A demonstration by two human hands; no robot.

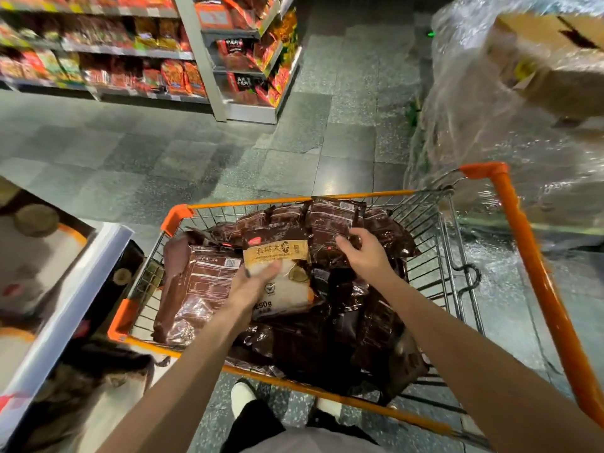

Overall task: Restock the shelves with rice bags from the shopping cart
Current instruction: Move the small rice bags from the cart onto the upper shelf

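Head view, looking down into the shopping cart [519, 243], an orange-framed wire basket.
- Load: the cart is piled with dark brown rice bags [366, 325], lying flat and overlapping. Several show their printed backs.
- Left hand [251, 284]: I have it clamped on the labelled rice bag [277, 253]. The thumb lies across the clear window at the bag's lower left, and the other fingers are hidden behind it. This bag faces me with its tan label band up, tilted on top of the pile near the cart's middle. White rice shows through the window.
- Right hand [362, 253]: half-open, fingers spread and lightly bent, tips resting on a dark bag [333, 220] toward the far end of the cart. It is not closed round that bag.
- The two hands are near each other but apart, and the labelled bag sits between them.
- Surroundings: stocked shelves [130, 53] across the grey tiled floor [196, 152] at upper left, and a plastic-wrapped pallet [490, 132] just beside the cart's right side.
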